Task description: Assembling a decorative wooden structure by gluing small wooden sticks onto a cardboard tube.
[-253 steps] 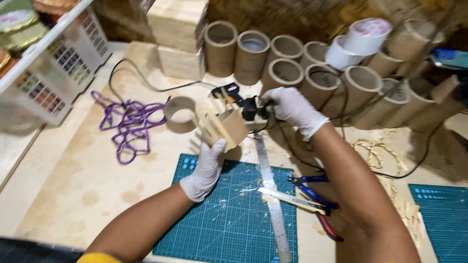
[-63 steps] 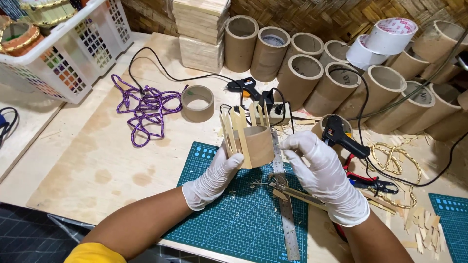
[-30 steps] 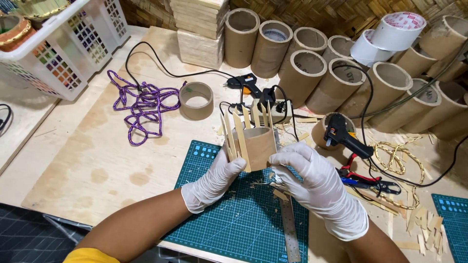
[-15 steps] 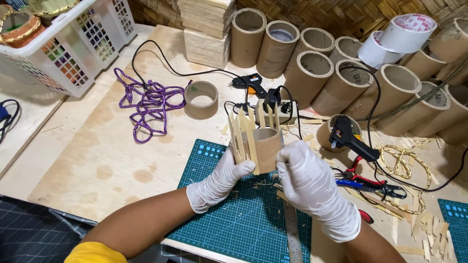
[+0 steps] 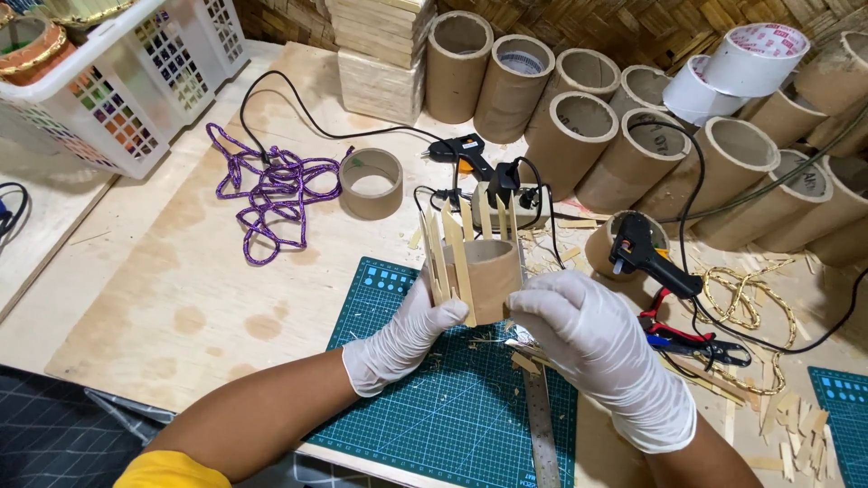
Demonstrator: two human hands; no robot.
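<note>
I hold a short cardboard tube [image 5: 493,276] with several thin bamboo slats glued upright around its side, just above the green cutting mat [image 5: 452,416]. My left hand [image 5: 402,334], in a white glove, grips the tube from the left, thumb on the slats. My right hand [image 5: 597,348], also gloved, holds the tube's lower right edge. A black glue gun [image 5: 646,253] rests to the right on another short tube. A second glue gun [image 5: 461,154] lies behind.
A steel ruler [image 5: 541,425] lies on the mat. A purple rope [image 5: 262,185] and a tape core [image 5: 371,181] lie to the left. Cardboard tubes [image 5: 579,131], white tape rolls [image 5: 755,63], a wood block stack [image 5: 380,54] and a white basket [image 5: 136,81] stand behind. Pliers [image 5: 692,343] lie right.
The tube has come slightly lower and nearer to me. My right hand, earlier at the glue gun, now holds the tube's right side.
</note>
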